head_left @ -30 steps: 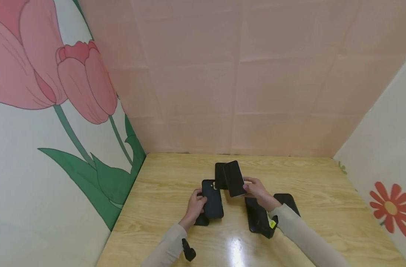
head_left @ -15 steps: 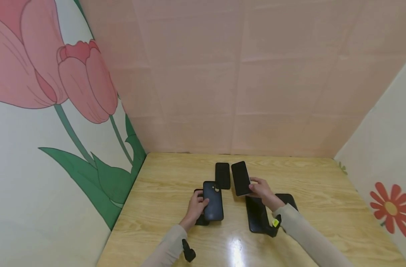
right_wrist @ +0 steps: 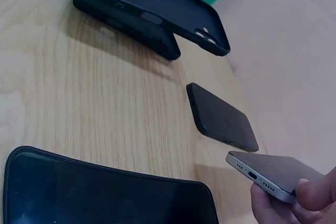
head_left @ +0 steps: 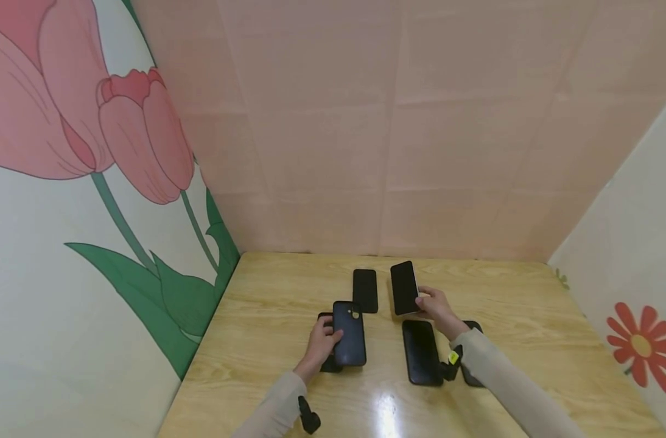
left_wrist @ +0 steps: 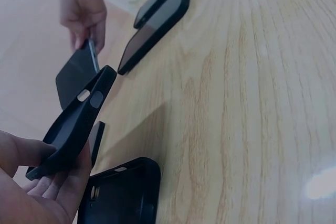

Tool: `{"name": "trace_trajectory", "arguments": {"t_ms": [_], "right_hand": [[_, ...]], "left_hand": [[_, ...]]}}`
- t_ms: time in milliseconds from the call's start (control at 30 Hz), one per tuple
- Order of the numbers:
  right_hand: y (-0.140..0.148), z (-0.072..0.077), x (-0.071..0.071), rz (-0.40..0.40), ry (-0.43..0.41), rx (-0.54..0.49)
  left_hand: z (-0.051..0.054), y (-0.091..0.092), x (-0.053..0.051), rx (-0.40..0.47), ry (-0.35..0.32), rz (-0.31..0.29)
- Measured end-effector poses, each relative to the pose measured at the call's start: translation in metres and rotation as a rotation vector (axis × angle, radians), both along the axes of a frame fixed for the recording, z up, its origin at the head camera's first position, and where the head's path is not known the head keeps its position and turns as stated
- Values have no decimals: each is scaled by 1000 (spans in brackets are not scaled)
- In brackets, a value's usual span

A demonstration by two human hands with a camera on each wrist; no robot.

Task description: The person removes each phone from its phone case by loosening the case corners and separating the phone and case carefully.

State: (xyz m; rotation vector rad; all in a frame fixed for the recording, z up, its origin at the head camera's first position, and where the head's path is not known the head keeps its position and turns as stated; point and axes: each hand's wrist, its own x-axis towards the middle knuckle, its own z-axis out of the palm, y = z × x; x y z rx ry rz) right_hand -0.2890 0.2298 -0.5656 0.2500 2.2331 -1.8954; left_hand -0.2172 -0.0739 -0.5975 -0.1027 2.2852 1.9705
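An empty dark phone case with a camera cutout is gripped by the left hand, thumb on its inner face, in the head view. Beneath it lies another black case, partly hidden in the head view. The right hand pinches a dark-screened phone by its lower right edge, raised above the table. Its pale metal edge with a port shows in the right wrist view, the phone between thumb and fingers.
A black phone lies between the hands, farther back on the wooden table. Nearer the right forearm lie a black phone and another dark one, partly covered by the sleeve. A pink wall stands behind.
The right hand has moved right with its phone, uncovering the phone lying at the back. The left hand's case has shifted slightly toward the near edge.
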Motion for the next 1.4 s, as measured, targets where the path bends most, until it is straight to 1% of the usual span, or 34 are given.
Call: {"name": "trace_trajectory", "arguments": {"t_ms": [333, 533, 767, 900, 967, 1167, 1400], "right_hand": [[0, -5, -5, -10, 1, -14], [-1, -14, -10, -20, -9, -9], [1, -21, -14, -44, 22, 86], [2, -25, -15, -44, 29, 98], [2, -26, -16, -45, 9, 70], [2, -28, -15, -45, -50, -81], [5, -32, -16, -61, -44, -105]], "left_hand": [[-2, 0, 1, -9, 1, 5], [-3, 1, 3, 1, 5, 3], [-3, 1, 5, 21, 6, -9], [-2, 1, 5, 18, 6, -7], [-3, 2, 5, 14, 4, -6], [-6, 3, 4, -2, -6, -5], [-4, 3, 3, -5, -18, -6]]}}
